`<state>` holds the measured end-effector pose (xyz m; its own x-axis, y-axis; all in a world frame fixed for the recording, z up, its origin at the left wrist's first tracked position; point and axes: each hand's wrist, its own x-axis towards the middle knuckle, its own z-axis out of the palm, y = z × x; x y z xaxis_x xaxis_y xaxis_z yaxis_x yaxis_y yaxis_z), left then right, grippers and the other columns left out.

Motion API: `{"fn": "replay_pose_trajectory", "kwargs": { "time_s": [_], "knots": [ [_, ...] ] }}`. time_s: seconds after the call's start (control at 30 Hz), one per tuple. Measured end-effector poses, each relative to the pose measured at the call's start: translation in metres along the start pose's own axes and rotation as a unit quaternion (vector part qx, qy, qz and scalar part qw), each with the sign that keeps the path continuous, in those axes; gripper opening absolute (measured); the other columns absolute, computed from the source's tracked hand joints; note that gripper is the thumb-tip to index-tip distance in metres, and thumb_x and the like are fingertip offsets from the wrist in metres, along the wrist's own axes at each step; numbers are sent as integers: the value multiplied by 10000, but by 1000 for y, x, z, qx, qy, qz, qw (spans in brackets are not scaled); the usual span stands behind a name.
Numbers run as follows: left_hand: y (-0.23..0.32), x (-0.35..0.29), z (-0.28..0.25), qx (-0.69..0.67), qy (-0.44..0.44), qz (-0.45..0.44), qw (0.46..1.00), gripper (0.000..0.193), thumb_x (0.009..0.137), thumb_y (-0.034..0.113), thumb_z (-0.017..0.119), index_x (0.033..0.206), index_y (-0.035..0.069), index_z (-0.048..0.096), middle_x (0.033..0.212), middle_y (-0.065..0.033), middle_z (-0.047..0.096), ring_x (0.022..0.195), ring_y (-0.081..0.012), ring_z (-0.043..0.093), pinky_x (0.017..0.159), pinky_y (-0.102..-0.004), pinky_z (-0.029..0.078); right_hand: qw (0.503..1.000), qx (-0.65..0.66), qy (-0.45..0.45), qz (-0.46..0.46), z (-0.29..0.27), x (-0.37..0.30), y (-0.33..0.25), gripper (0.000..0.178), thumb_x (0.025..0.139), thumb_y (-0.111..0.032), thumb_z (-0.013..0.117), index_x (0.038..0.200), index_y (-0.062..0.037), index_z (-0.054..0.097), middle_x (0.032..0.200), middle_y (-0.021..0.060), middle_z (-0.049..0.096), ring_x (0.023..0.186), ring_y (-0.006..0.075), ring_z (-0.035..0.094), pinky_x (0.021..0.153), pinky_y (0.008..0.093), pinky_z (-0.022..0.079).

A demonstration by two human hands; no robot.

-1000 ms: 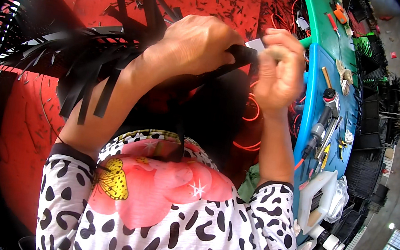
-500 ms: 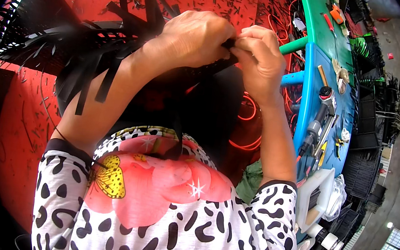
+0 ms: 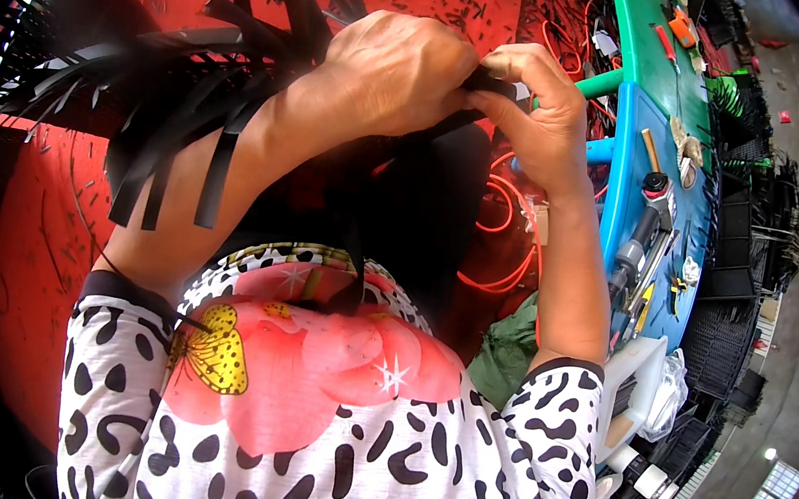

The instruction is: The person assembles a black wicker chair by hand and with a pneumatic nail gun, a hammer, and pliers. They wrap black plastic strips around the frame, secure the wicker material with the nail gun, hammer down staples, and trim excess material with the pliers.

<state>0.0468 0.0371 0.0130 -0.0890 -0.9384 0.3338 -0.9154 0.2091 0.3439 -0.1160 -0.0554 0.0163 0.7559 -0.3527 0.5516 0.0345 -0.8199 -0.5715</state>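
My left hand (image 3: 397, 73) is closed, with its back upward, around black material at the edge of a dark woven piece (image 3: 108, 9). Just to its right, my right hand (image 3: 544, 112) pinches a flat black strip (image 3: 494, 84) between thumb and fingers. The strip runs between the two hands, and its far end under the left fingers is hidden. Many loose black strips (image 3: 217, 175) fan out from the woven piece and hang over my left forearm. Several more strips (image 3: 296, 4) stand up beyond the left wrist.
A red floor covering (image 3: 48, 234) is littered with short black scraps. At right, a blue table (image 3: 637, 129) carries a hammer (image 3: 650, 149), a power tool (image 3: 634, 250) and pliers (image 3: 676, 296). A green table (image 3: 640, 29) adjoins it. An orange hose (image 3: 506, 284) lies coiled below.
My right hand has moved slightly right, away from the left, and more of the black strip shows between them. The left hand has barely shifted; the hanging strips have swung a little.
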Motion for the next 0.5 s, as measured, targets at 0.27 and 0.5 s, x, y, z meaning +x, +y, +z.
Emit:
{"fn": "replay_pose_trajectory", "kwargs": {
  "time_s": [0.27, 0.5],
  "knots": [
    [5, 2, -6, 1, -1, -5, 1000, 284, 750, 301, 680, 845, 47, 595, 752, -111, 618, 772, -331, 614, 629, -448, 480, 983, -117, 24, -141, 5, -5, 5, 191, 679, 55, 693, 839, -3, 608, 841, 115, 612, 772, 280, 613, 660, 332, 503],
    [13, -1, -10, -36, 28, -42, 998, 313, 665, 242, 747, 843, 34, 596, 730, -118, 609, 737, -333, 613, 615, -425, 484, 999, -32, 29, -10, 3, 1, -10, 172, 696, 69, 671, 841, 0, 607, 784, 117, 609, 669, 265, 609, 612, 313, 495]
  ]
}}
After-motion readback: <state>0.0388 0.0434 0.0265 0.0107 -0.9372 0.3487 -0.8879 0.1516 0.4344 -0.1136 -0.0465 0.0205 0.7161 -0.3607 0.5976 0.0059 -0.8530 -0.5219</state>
